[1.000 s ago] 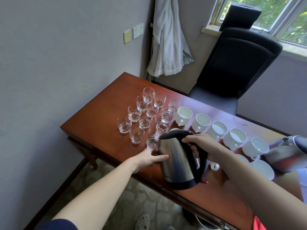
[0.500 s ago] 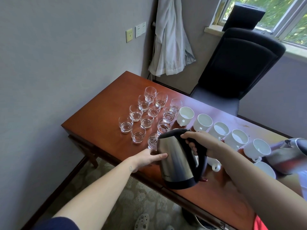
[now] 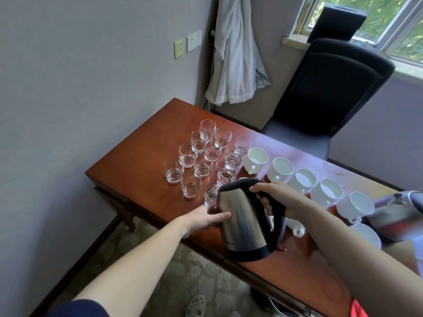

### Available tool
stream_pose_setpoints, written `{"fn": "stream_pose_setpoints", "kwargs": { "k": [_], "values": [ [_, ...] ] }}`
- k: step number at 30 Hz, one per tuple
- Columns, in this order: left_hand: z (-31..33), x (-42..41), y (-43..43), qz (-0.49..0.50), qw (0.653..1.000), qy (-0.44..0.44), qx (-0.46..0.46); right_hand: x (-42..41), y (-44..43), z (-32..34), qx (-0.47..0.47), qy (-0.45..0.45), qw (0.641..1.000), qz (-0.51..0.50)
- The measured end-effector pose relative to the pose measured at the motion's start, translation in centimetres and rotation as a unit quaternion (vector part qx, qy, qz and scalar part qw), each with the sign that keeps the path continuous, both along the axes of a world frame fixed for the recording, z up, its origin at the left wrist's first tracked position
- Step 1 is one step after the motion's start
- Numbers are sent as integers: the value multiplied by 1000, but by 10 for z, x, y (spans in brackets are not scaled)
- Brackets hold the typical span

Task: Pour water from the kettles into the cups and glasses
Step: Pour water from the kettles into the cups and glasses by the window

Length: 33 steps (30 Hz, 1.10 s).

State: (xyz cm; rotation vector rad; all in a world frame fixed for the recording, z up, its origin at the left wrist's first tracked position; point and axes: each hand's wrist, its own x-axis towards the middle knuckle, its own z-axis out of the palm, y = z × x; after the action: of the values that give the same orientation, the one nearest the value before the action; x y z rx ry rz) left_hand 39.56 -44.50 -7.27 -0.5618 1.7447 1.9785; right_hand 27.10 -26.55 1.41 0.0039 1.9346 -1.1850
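Observation:
My right hand [image 3: 278, 199] grips the black handle of a steel kettle [image 3: 242, 221], held tilted to the left above the table's front edge. Its spout hangs over the nearest glass [image 3: 211, 195]. My left hand [image 3: 206, 219] rests with straight fingers against the kettle's side, beside that glass. Several small clear glasses [image 3: 202, 167] with a little water stand in rows behind. A row of white cups [image 3: 280, 169] runs to the right. A second steel kettle [image 3: 398, 213] stands at the right edge.
The brown wooden table [image 3: 137, 165] has bare room on its left part. A black office chair [image 3: 329, 88] stands behind it, under a window. A white cloth [image 3: 235, 53] hangs in the wall corner. Carpet lies below the front edge.
The kettle has stayed tilted over the nearest glass with both hands in place. My view has shifted slightly.

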Motion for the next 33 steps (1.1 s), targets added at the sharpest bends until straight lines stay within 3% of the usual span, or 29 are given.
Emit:
{"fn": "stream_pose_setpoints", "kwargs": {
  "k": [18, 33],
  "values": [
    [-5, -2, 4, -33, 994, 16, -101, 22, 31, -18, -63, 56, 995, -58],
    [-5, 18, -4, 11, 990, 1, -140, 28, 16, -16, -58, 38, 997, -21]
  ]
}}
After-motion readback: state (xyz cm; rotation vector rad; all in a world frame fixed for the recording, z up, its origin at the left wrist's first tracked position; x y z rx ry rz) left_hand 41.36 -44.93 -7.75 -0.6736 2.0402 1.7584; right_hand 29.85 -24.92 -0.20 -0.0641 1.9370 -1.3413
